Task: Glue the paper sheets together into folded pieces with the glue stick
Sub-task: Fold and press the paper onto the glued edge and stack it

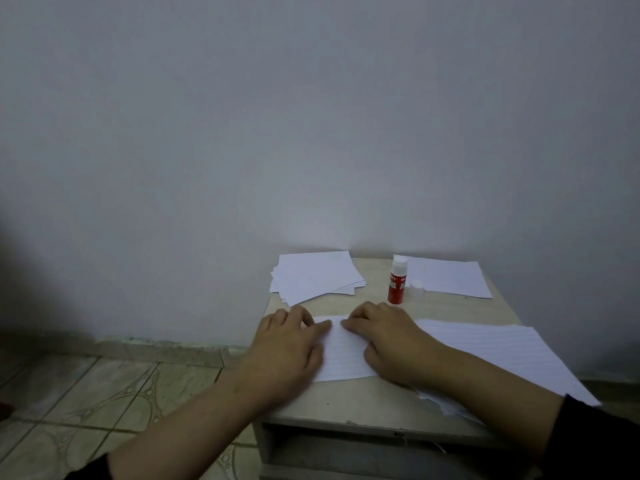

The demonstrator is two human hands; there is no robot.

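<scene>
A folded lined paper piece point(343, 355) lies near the front middle of the small table point(346, 400). My left hand point(287, 344) presses flat on its left side, and my right hand point(384, 337) presses on its right side, fingertips meeting near the top fold. Behind my right hand the red glue stick point(397, 285) stands upright with its top uncapped. Its clear cap point(416, 289) stands just to the right of it.
A stack of white sheets point(317, 277) sits at the back left of the table. A single sheet point(446, 277) lies at the back right. Lined sheets point(498, 351) lie under my right forearm. A wall rises behind; tiled floor point(104, 403) is at left.
</scene>
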